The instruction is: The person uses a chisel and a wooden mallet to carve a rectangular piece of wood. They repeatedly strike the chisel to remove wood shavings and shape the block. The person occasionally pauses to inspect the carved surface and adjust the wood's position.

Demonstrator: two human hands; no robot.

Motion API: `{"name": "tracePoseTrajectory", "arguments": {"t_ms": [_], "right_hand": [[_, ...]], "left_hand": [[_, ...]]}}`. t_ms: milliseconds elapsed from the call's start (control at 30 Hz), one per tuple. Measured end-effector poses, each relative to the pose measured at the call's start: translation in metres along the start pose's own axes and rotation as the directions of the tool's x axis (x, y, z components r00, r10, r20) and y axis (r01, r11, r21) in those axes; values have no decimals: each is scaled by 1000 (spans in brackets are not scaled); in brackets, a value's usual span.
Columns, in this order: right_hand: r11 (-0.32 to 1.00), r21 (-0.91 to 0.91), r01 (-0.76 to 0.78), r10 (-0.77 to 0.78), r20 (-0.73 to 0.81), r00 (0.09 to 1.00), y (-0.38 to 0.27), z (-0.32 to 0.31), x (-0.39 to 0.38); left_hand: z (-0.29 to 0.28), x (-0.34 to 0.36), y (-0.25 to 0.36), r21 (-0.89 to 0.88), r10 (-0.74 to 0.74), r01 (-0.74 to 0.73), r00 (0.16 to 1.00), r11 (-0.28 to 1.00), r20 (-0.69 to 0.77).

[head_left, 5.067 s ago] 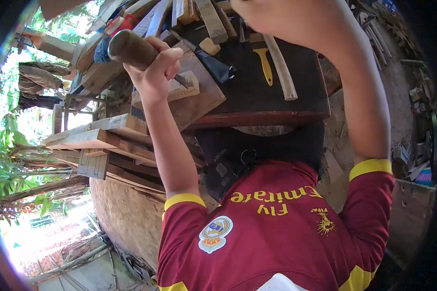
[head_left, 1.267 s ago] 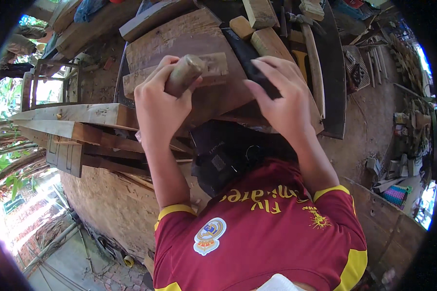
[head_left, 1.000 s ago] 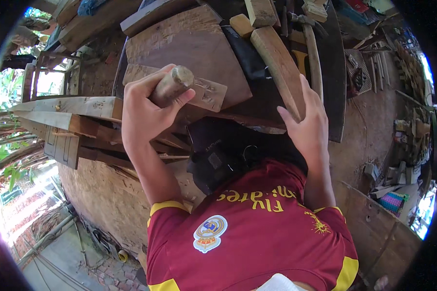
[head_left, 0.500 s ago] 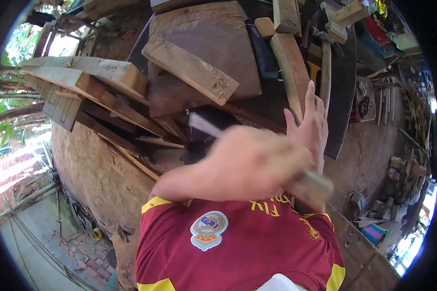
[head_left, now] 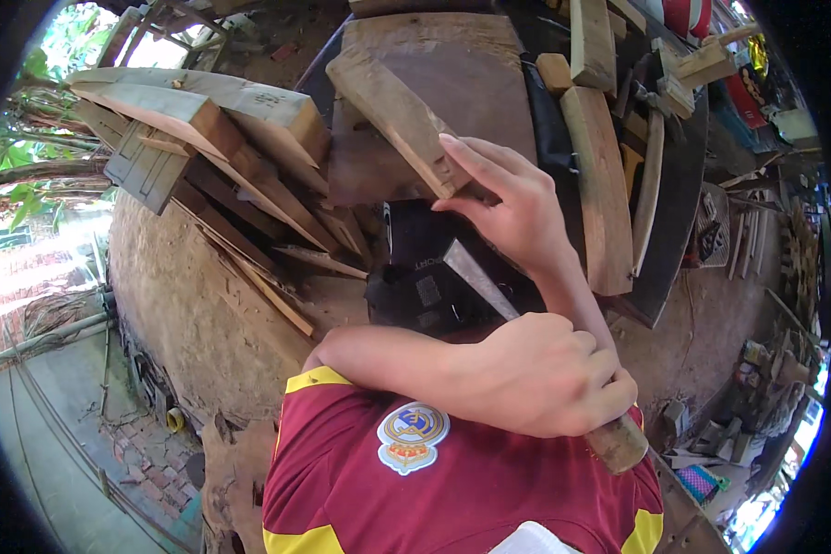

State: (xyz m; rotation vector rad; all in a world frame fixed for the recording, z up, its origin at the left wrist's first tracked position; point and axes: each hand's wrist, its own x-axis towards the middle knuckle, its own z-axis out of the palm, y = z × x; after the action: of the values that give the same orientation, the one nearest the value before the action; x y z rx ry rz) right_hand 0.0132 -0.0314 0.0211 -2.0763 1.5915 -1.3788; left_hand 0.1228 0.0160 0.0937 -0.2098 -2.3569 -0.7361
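My left hand (head_left: 554, 379) crosses in front of my chest, its fingers wrapped round the handle of a chisel (head_left: 475, 277). The flat metal blade points up and left, over dark cloth at my lap, and the round wooden butt sticks out below the fist. My right hand (head_left: 522, 198) grips the near end of a wooden block (head_left: 388, 111), fingers along its right side and thumb at the lower corner. The block lies slanted on a brown board (head_left: 489, 65); my fingers partly cover its near end. The chisel's edge is apart from the block.
Thick timber beams (head_left: 240, 115) lean together on the left. A long wooden piece (head_left: 596, 185) lies on the right, beside a curved-handled tool (head_left: 649, 194) and a wooden mallet (head_left: 697, 69). Wood scraps (head_left: 757, 406) are heaped on the ground at far right.
My right hand has moved left from beside the long wooden piece onto the block's near end. My left hand, blurred before, now holds the chisel lower and farther right. The view has shifted.
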Motion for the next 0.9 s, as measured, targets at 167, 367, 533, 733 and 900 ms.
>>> {"name": "tracePoseTrajectory", "arguments": {"t_ms": [167,367,533,733,900], "right_hand": [[996,-56,70,-75,-86,993,-14,50,11],[998,-25,57,-59,-95,994,-17,81,35],[986,152,-66,62,27,998,-12,54,36],[902,-142,-407,396,-101,913,-26,-36,8],[869,-336,-363,248,-340,907,-29,-85,-23]], "left_hand": [[-11,-7,-3,82,-35,44,993,996,-114],[-22,-16,-13,175,-86,130,967,976,-239],[-35,-19,-26,167,-125,174,955,971,-270],[-55,-11,-49,190,-110,193,919,963,-378],[-77,11,-61,101,-211,258,917,961,-339]]}}
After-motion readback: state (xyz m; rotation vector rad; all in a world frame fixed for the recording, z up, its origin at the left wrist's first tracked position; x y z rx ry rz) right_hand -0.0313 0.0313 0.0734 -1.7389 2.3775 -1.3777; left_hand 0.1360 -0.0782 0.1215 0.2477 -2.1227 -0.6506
